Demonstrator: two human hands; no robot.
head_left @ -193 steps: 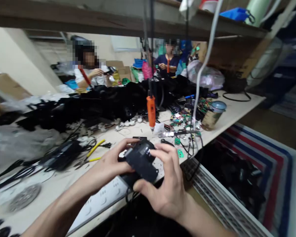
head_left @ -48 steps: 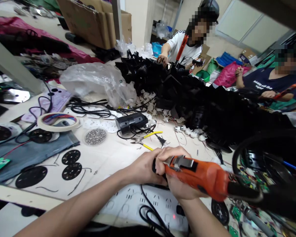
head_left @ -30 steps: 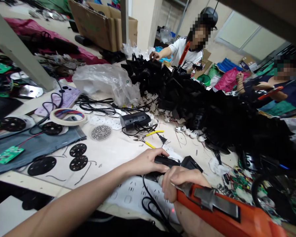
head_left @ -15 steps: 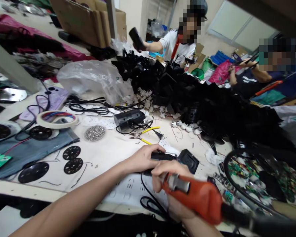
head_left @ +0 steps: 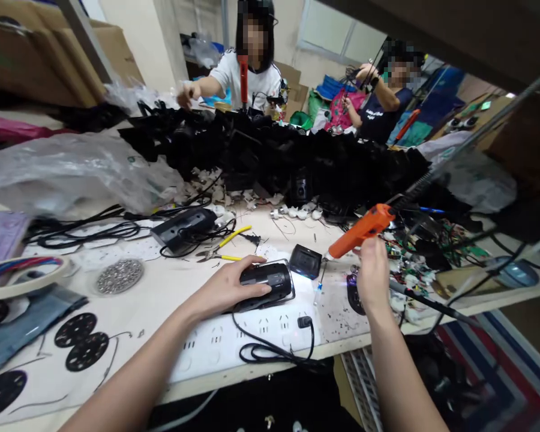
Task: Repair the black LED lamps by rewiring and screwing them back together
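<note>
My left hand (head_left: 234, 282) is wrapped over a black rounded plastic housing (head_left: 267, 282), thumb along its front and fingers at the far side. The housing lies on the table with a power cord (head_left: 279, 357) trailing from it. My right hand (head_left: 373, 270) has curled fingers against the lower side of an orange electric screwdriver (head_left: 362, 231), whose bit points down and left. Part of that grip is hidden. Between the hands sits a black square part (head_left: 305, 261). A small blue-and-white piece (head_left: 318, 293) is at the bit's tip. Beside my right hand is a dark disc (head_left: 355, 295) with a purple glint.
Yellow-handled cutters (head_left: 225, 246) and another black housing (head_left: 184, 228) lie farther left. A dish of screws (head_left: 119, 276), black discs (head_left: 86, 351) and a tape roll (head_left: 27, 276) are on the left. Black parts (head_left: 274, 150) pile up behind. Two people work across the table.
The view has swung right. My right hand and the screwdriver have moved right, away from the housing. My left hand stays on the housing. The far person's hand no longer holds a black part.
</note>
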